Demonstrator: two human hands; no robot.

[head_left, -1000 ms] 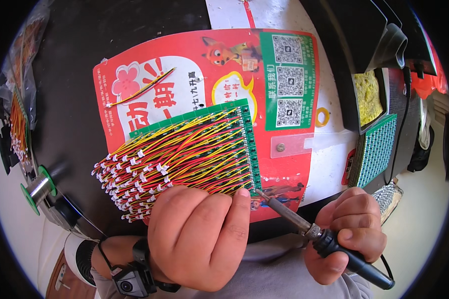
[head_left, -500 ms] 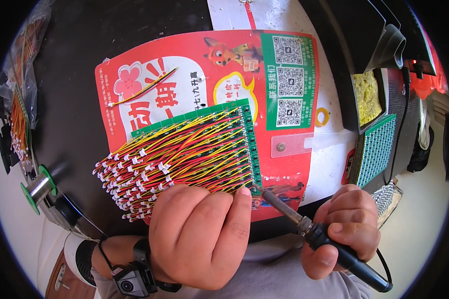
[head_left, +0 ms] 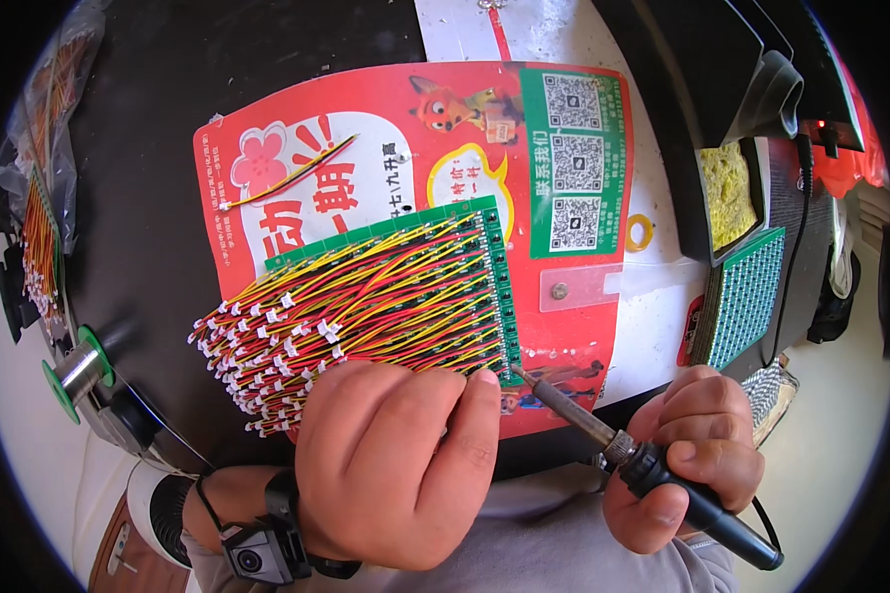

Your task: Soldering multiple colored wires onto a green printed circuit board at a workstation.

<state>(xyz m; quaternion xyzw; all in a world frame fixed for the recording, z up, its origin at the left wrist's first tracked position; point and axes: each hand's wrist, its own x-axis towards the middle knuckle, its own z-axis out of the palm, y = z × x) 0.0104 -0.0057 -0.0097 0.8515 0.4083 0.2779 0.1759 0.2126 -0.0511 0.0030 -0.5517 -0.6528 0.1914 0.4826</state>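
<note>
My right hand (head_left: 692, 450) is wrapped round the black handle of a soldering iron (head_left: 569, 405). The iron's tip meets the lower right edge of a green circuit board (head_left: 501, 287). Rows of red, yellow and black wires (head_left: 386, 292) run left from the board and end in small white connectors (head_left: 287, 341). My left hand (head_left: 396, 460) is closed over the lower wires, its fingertips pressed together at the board's edge beside the tip. What they pinch is hidden. A loose wire lead (head_left: 292, 176) lies on the red printed mat (head_left: 564, 306) under the board.
At the right stand a stack of green boards (head_left: 747, 296) and a yellow sponge (head_left: 727, 195) in a black holder. A solder spool (head_left: 79, 376) and a plastic bag of wires (head_left: 54, 119) are at the left. A yellow ring (head_left: 639, 232) lies beyond the iron.
My right hand and the soldering iron have shifted slightly right, the tip staying at the board's edge. Board and mat sit a touch further right in view. My left hand keeps its closed pose.
</note>
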